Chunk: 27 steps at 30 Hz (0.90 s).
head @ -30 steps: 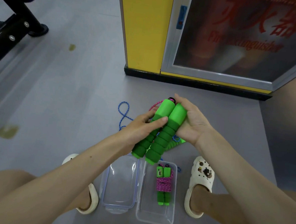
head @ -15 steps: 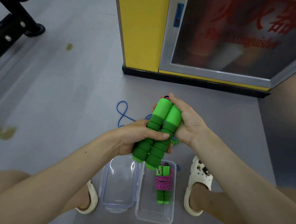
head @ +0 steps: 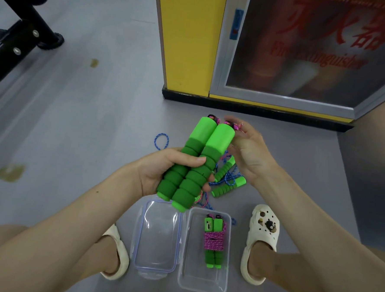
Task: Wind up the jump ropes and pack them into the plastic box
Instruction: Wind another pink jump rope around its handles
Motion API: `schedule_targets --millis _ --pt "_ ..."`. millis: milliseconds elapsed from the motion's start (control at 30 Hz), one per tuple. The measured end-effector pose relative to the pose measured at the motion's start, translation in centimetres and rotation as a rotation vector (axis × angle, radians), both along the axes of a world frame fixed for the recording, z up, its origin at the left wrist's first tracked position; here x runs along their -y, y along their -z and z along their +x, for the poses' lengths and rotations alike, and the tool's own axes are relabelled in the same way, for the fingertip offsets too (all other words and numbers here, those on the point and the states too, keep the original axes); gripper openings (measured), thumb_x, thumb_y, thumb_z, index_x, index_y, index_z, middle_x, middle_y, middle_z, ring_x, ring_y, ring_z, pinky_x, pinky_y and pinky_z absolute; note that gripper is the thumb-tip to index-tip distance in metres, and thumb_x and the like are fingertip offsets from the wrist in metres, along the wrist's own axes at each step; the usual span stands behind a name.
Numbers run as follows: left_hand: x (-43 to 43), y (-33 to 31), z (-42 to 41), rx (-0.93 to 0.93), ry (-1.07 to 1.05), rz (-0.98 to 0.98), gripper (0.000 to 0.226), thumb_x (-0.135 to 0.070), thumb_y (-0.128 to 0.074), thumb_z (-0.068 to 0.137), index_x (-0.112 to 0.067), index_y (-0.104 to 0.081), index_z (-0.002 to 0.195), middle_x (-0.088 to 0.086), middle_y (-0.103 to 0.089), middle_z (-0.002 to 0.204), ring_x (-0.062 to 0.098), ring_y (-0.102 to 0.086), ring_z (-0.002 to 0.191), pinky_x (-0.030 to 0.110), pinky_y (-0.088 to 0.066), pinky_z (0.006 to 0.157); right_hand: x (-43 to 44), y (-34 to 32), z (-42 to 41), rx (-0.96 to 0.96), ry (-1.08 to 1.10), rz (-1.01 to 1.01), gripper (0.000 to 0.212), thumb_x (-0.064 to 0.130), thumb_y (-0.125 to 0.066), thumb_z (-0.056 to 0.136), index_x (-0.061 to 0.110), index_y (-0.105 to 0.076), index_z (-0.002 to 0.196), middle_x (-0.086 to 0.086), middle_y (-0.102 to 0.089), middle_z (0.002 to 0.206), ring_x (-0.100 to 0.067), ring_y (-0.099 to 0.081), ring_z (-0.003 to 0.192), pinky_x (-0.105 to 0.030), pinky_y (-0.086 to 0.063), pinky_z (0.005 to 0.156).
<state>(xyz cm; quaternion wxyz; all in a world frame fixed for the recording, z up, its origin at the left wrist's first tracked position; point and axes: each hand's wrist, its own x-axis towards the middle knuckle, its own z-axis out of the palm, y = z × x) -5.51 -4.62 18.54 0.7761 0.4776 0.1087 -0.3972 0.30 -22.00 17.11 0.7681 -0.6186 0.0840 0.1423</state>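
Observation:
My left hand [head: 163, 169] grips the two green foam handles [head: 197, 159] of a jump rope, held side by side and tilted upright over the floor. My right hand [head: 249, 154] is at the handles' top ends, fingertips pinching the pink rope [head: 238, 126] where it comes out. More pink rope hangs below the handles. A second jump rope [head: 228, 182] with green handles and a blue cord lies loose on the floor underneath. The clear plastic box [head: 201, 284] stands between my feet and holds one wound pink rope [head: 214, 242]. Its lid [head: 155, 265] lies beside it on the left.
A yellow fire-extinguisher cabinet [head: 188, 44] with a glass door stands ahead on the grey floor. A black equipment frame [head: 20, 36] is at the far left. My feet in cream clogs [head: 262, 238] flank the box and lid.
My right hand has let go of the upper part of the handles and moved to their top ends. My left hand now holds both handles alone, wrapped more fully around them.

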Motion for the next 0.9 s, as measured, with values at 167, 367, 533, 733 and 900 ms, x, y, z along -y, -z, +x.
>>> schedule_targets --millis 167,367,533,733,900 --pt "0.1 0.3 -0.6 -0.029 0.056 -0.117 0.033 -0.017 -0.087 0.056 -0.007 -0.075 0.085 0.018 -0.069 0.081 0.028 -0.068 0.066 0.034 -0.057 0.064 -0.8 0.1 -0.9 0.002 -0.274 -0.056 0.026 -0.002 -0.060 0.085 0.000 -0.061 0.111 -0.013 -0.066 0.098 -0.024 -0.062 0.093 -0.040 -0.050 0.086" --pt "0.2 0.0 -0.6 -0.040 -0.076 -0.011 0.010 -0.006 -0.063 0.076 -0.004 -0.071 0.083 0.018 -0.068 0.077 0.026 -0.067 0.060 0.032 -0.057 0.060 -1.0 0.4 -0.7 0.092 -0.275 -0.666 0.004 -0.003 -0.058 0.083 -0.005 -0.057 0.080 -0.013 -0.054 0.069 -0.019 -0.048 0.065 -0.027 -0.037 0.054" --pt "0.5 -0.6 -0.8 -0.027 -0.114 0.020 0.019 -0.014 -0.056 0.075 -0.003 -0.065 0.087 0.014 -0.069 0.074 0.023 -0.067 0.057 0.030 -0.056 0.056 -1.1 0.4 -1.4 0.330 -0.254 -1.023 0.012 0.004 -0.053 0.086 0.011 -0.050 0.076 -0.001 -0.045 0.064 -0.028 -0.044 0.068 -0.033 -0.023 0.051" --pt "0.3 -1.2 -0.1 -0.023 -0.223 0.018 0.021 -0.014 -0.057 0.074 -0.002 -0.063 0.091 0.014 -0.069 0.073 0.022 -0.068 0.057 0.027 -0.057 0.053 -0.4 0.0 -0.4 0.357 -0.212 -0.749 0.020 0.009 -0.052 0.095 0.009 -0.070 0.104 -0.007 -0.056 0.087 -0.009 -0.053 0.081 -0.019 -0.040 0.074" --pt "-0.1 -1.7 0.4 -0.046 -0.274 0.023 0.024 -0.014 -0.056 0.074 0.000 -0.061 0.093 0.015 -0.068 0.072 0.023 -0.067 0.055 0.026 -0.054 0.049 -0.1 -0.4 -0.2 0.050 -0.186 -0.224 0.021 0.003 -0.049 0.096 0.009 -0.066 0.106 -0.008 -0.060 0.077 -0.010 -0.057 0.060 -0.023 -0.054 0.064"
